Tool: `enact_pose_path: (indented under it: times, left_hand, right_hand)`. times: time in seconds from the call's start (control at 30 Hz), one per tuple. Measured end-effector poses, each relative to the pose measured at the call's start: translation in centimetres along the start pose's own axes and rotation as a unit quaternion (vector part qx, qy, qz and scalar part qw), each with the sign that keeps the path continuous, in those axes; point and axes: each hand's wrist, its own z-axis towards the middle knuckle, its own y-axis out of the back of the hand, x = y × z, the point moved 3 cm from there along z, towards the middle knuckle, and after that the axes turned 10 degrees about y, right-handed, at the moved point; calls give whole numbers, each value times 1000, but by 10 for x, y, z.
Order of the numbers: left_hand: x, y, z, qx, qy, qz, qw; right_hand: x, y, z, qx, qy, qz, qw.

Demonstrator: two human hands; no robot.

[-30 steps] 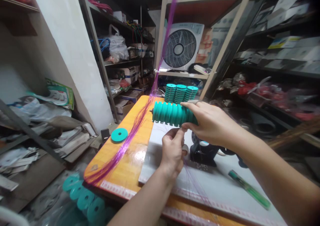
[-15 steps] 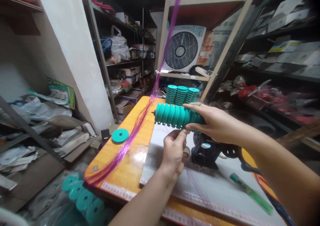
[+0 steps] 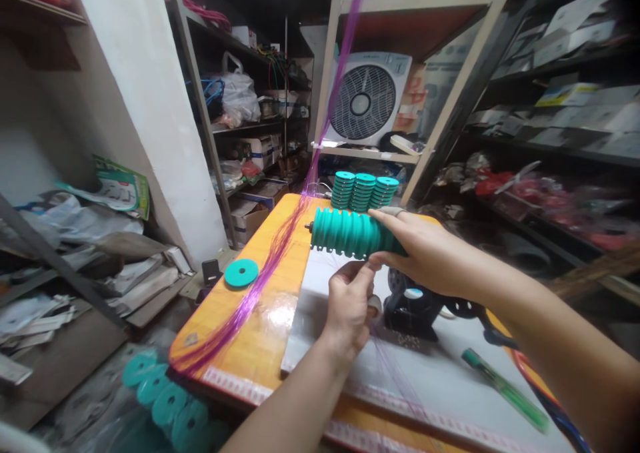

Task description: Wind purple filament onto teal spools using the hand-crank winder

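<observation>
A row of green ribbed spools (image 3: 343,231) sits on a horizontal dark shaft above a grey board. My right hand (image 3: 410,239) is wrapped over the right end of this row, thumb on the near side. Just below, my left hand (image 3: 350,303) is closed in a pinch at the spools' lower edge, close to my right thumb; what lies between its fingertips is too small to make out. Fine purple thread (image 3: 395,369) trails over the board beneath my left hand. A black machine (image 3: 411,313) stands under my right hand, partly hidden by it.
A long bundle of purple thread (image 3: 273,256) hangs down and crosses the orange table (image 3: 200,326). One flat green spool (image 3: 241,274) lies beside it. Stacked green spools (image 3: 364,189) stand behind. A green-handled cutter (image 3: 505,389) lies on the right; a fan (image 3: 363,99) sits on the shelf.
Both hands keep nearly the same places at the spools. My right hand's fingers have shifted very slightly on the row.
</observation>
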Motion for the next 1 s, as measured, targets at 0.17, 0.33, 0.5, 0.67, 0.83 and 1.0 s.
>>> enact_pose_path:
  times: [0.17, 0.33, 0.5, 0.67, 0.83, 1.0]
  left_hand:
    - [1, 0, 1, 2, -3, -1, 1000]
    - [1, 0, 1, 3, -5, -7, 1000]
    - [0, 0, 1, 8, -2, -14, 1000]
    - [1, 0, 1, 9, 6, -28, 1000]
    - [2, 1, 2, 15, 7, -39, 999]
    - [2, 2, 1, 21, 11, -31, 999]
  right_hand:
    - [0, 0, -3, -4, 29, -4, 1000]
    - [2, -3, -3, -3, 37, -18, 999]
    - [0, -2, -3, 29, 8, 16, 999]
    - [-3, 3, -4, 72, -42, 74, 994]
    - [1, 0, -5, 53, -15, 45, 998]
    - [-1, -4, -6, 18, 18, 32, 999]
